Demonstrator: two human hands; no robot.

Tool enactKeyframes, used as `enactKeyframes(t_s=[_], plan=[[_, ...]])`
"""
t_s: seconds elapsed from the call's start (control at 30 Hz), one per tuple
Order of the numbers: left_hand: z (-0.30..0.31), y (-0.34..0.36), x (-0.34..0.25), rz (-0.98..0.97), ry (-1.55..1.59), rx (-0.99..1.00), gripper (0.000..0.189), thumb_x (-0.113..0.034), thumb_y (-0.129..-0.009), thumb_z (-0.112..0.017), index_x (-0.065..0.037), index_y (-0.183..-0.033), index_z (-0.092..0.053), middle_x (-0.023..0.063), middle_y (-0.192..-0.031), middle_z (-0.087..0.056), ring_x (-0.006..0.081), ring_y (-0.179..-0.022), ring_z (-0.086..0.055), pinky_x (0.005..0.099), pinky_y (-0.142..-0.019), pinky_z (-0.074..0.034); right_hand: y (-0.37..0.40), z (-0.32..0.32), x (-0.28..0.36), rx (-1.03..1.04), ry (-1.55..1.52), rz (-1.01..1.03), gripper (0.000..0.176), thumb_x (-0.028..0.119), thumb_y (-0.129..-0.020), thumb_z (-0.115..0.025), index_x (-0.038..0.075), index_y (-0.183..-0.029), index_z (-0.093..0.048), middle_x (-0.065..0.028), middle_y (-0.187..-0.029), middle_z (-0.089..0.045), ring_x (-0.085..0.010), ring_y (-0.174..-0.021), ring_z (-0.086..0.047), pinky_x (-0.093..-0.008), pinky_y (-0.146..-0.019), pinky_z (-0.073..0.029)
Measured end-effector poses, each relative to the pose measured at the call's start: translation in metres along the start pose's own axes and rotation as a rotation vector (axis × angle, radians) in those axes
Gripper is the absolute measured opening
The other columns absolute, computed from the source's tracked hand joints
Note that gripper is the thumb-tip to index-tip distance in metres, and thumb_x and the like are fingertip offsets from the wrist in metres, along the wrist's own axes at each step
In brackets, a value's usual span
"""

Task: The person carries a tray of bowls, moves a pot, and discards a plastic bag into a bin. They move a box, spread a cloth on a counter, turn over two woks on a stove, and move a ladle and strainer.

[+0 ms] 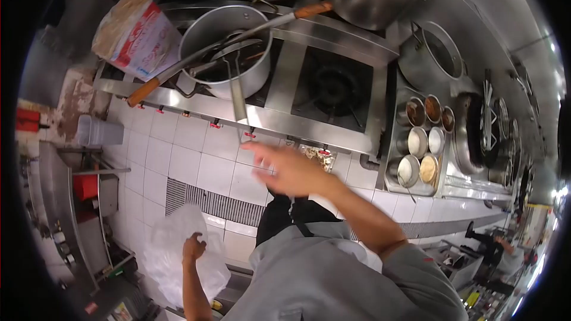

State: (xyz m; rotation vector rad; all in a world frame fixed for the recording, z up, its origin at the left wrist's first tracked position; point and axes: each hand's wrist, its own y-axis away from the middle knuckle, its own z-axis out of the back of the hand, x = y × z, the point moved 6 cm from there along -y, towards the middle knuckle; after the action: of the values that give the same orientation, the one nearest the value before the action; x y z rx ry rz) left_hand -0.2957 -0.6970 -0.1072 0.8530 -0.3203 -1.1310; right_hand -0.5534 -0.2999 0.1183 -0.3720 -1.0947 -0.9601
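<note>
The shirt [333, 282] is grey, loose and creased; its short right sleeve [423, 276] bears a small red mark [427, 260]. The trousers [275, 224] are black. Left hand [194, 246] and right hand [285, 169] are bare.

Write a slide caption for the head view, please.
Right hand near a utensil handle jutting from a stovetop pot; left hand near a white plastic bag.

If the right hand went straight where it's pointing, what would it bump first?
Probably the metal handle jutting from the pot, just ahead of the right hand, though depth is unclear.
</note>
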Motion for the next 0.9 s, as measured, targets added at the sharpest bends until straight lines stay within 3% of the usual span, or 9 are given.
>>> enactKeyframes(t_s=[0.03, 0.13, 0.2, 0.33, 0.4, 0.5, 0.63, 0.83, 0.9], plan=[[-0.010, 0.006, 0.015, 0.015, 0.075, -0.034, 0.041, -0.018, -0.073, -0.061, -0.007, -0.112, -0.059, 0.0135, -0.069, -0.068, 0.0315, -0.075, -0.067, 0.0401, -0.072, -0.053, 0.012, -0.025, -0.003, 0.072, -0.111, -0.061, 0.056, 0.017, -0.083, -0.062, 0.013, -0.135, -0.042, -0.0110, -0.103, -0.062, -0.0307, -0.086, -0.062, -0.0370, -0.074, -0.051], [-0.059, 0.014, 0.053, 0.124, 0.146, -0.040, 0.037, -0.015, -0.073, -0.062, -0.006, -0.108, -0.061, 0.0133, -0.069, -0.068, 0.0261, -0.073, -0.068, 0.0352, -0.071, -0.053, 0.061, -0.067, -0.037, -0.087, 0.056, 0.007, 0.063, 0.018, -0.082, -0.064, 0.016, -0.139, -0.037, -0.0094, -0.102, -0.063, -0.0299, -0.083, -0.062, -0.0360, -0.075, -0.051], [-0.070, 0.019, 0.051, 0.181, 0.211, -0.012, 0.033, -0.015, -0.072, -0.065, -0.005, -0.104, -0.065, 0.0152, -0.071, -0.068, 0.0242, -0.072, -0.068, 0.0335, -0.069, -0.053, 0.105, -0.057, -0.039, -0.314, 0.252, 0.281, 0.064, 0.018, -0.082, -0.063, 0.015, -0.140, -0.035, -0.0091, -0.092, -0.063, -0.0288, -0.068, -0.061, -0.0364, -0.062, -0.050], [-0.041, -0.009, 0.028, 0.018, 0.102, -0.048, 0.030, -0.017, -0.072, -0.069, -0.005, -0.099, -0.069, 0.0162, -0.071, -0.067, 0.0243, -0.068, -0.066, 0.0339, -0.063, -0.051, 0.172, -0.041, -0.056, -0.456, 0.277, 0.235, 0.059, 0.019, -0.081, -0.063, 0.015, -0.136, -0.041, -0.0083, -0.092, -0.064, -0.0278, -0.067, -0.061, -0.0368, -0.062, -0.051], [-0.024, -0.043, 0.024, -0.038, 0.127, -0.071, 0.031, -0.018, -0.074, -0.067, -0.005, -0.102, -0.067, 0.0161, -0.071, -0.067, 0.0240, -0.068, -0.067, 0.0342, -0.063, -0.051, 0.193, -0.034, -0.076, -0.493, 0.168, -0.074, 0.053, 0.020, -0.080, -0.064, 0.014, -0.130, -0.047, -0.0075, -0.091, -0.064, -0.0274, -0.069, -0.062, -0.0364, -0.063, -0.051], [0.016, -0.084, -0.024, -0.099, 0.111, -0.063, 0.031, -0.018, -0.076, -0.064, -0.005, -0.103, -0.066, 0.0160, -0.072, -0.068, 0.0247, -0.068, -0.068, 0.0343, -0.065, -0.052, 0.224, -0.039, -0.121, -0.594, 0.146, -0.335, 0.050, 0.020, -0.079, -0.066, 0.012, -0.126, -0.050, -0.0105, -0.090, -0.064, -0.0290, -0.074, -0.063, -0.0376, -0.067, -0.051], [0.051, -0.134, -0.078, -0.228, -0.066, 0.034, 0.029, -0.019, -0.077, -0.061, -0.006, -0.103, -0.064, 0.0151, -0.071, -0.068, 0.0245, -0.068, -0.068, 0.0335, -0.067, -0.053, 0.279, -0.072, -0.194, -0.509, 0.400, -0.751, 0.054, 0.023, -0.076, -0.067, 0.007, -0.124, -0.051, -0.0185, -0.096, -0.063, -0.0367, -0.083, -0.063, -0.0419, -0.076, -0.051], [0.076, -0.158, -0.100, -0.322, -0.147, 0.025, 0.031, -0.020, -0.077, -0.063, -0.005, -0.104, -0.064, 0.0156, -0.073, -0.069, 0.0234, -0.070, -0.068, 0.0330, -0.070, -0.053, 0.357, -0.110, -0.245, -0.792, -0.080, -0.878, 0.053, 0.027, -0.078, -0.067, 0.003, -0.123, -0.052, -0.0201, -0.095, -0.066, -0.0371, -0.088, -0.064, -0.0395, -0.077, -0.051], [0.074, -0.157, -0.101, -0.343, -0.148, 0.012, 0.032, -0.020, -0.076, -0.063, -0.005, -0.104, -0.064, 0.0156, -0.074, -0.069, 0.0230, -0.071, -0.068, 0.0329, -0.070, -0.053, 0.401, -0.147, -0.277, -0.895, -0.245, -0.925, 0.053, 0.026, -0.079, -0.069, 0.002, -0.124, -0.052, -0.0164, -0.092, -0.067, -0.0287, -0.086, -0.065, -0.0368, -0.073, -0.051]])
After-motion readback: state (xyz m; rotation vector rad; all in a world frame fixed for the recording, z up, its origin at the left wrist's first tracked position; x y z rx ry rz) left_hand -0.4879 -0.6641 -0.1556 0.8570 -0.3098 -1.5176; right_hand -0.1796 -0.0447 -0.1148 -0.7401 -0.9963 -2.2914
